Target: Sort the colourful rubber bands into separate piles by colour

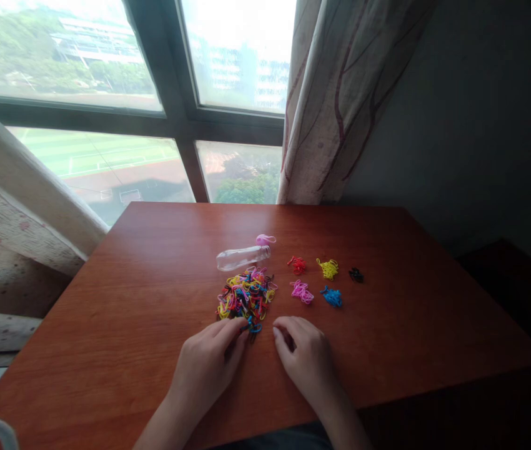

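Observation:
A heap of mixed-colour small rubber bands (245, 294) lies on the table. At its near edge my left hand (213, 353) is closed in a pinch, with dark and blue bands at its fingertips. My right hand (303, 353) is just right of the heap, thumb and fingers curled together; whatever they might hold is too small to see. Sorted little piles lie to the right: red bands (297, 265), yellow bands (328, 269), black bands (356, 275), pink bands (302, 292) and blue bands (332, 297).
Behind the heap a clear plastic bottle (242, 257) lies on its side, with a pink cap with a loop (264, 239) by its neck. The brown wooden table (120, 319) meets a window (176, 125) and a patterned curtain (335, 94) at the back.

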`<state>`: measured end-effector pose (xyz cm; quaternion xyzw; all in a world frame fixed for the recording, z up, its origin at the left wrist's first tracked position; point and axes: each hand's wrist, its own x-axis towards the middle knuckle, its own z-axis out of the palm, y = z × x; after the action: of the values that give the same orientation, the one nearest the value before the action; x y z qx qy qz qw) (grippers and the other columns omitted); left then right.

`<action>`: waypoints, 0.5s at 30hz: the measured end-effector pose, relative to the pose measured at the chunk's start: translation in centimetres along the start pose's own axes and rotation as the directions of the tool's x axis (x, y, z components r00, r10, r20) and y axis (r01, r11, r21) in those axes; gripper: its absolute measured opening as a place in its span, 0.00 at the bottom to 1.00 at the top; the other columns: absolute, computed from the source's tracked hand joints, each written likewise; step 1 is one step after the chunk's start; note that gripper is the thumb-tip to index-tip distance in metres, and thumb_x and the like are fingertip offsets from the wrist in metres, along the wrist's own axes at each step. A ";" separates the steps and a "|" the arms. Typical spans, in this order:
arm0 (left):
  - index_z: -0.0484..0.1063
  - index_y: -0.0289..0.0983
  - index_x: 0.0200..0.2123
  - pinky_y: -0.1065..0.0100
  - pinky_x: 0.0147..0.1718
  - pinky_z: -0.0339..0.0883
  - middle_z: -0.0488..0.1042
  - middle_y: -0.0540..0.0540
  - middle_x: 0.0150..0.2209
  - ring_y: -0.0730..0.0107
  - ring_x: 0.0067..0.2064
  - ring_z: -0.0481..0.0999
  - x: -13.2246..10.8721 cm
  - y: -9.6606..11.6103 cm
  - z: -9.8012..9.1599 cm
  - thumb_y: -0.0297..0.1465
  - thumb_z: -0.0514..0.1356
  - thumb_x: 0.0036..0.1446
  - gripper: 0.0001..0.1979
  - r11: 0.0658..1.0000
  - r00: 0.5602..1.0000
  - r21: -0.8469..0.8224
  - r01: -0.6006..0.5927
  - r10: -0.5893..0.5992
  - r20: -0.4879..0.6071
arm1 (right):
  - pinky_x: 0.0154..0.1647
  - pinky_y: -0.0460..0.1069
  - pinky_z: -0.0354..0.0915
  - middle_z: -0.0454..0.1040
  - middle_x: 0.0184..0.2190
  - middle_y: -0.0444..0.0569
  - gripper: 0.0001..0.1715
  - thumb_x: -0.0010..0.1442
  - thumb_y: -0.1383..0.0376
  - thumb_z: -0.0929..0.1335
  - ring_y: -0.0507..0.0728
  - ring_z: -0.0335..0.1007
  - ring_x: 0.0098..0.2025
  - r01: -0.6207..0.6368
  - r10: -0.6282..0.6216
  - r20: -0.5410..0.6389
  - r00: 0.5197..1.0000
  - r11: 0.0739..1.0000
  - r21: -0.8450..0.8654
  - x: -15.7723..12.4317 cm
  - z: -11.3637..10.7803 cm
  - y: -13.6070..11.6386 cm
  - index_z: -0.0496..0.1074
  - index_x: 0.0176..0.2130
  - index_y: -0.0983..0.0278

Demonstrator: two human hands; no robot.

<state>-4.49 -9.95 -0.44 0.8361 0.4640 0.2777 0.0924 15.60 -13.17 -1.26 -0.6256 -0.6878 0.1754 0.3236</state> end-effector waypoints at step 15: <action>0.74 0.41 0.36 0.71 0.25 0.65 0.78 0.50 0.28 0.69 0.27 0.78 0.4 1.2 0.0 0.32 0.53 0.65 0.09 0.998 1.000 0.067 0.011 -0.012 0.010 | 0.35 0.47 0.62 0.76 0.29 0.45 0.09 0.63 0.70 0.64 0.55 0.72 0.32 0.030 -0.031 -0.017 0.999 0.999 -0.017 0.2 -0.2 -0.2 0.73 0.35 0.61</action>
<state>-3.47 -10.28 0.25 0.8376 0.4772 0.2569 0.0684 15.63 -13.06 -0.96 -0.6193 -0.6960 0.1590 0.3269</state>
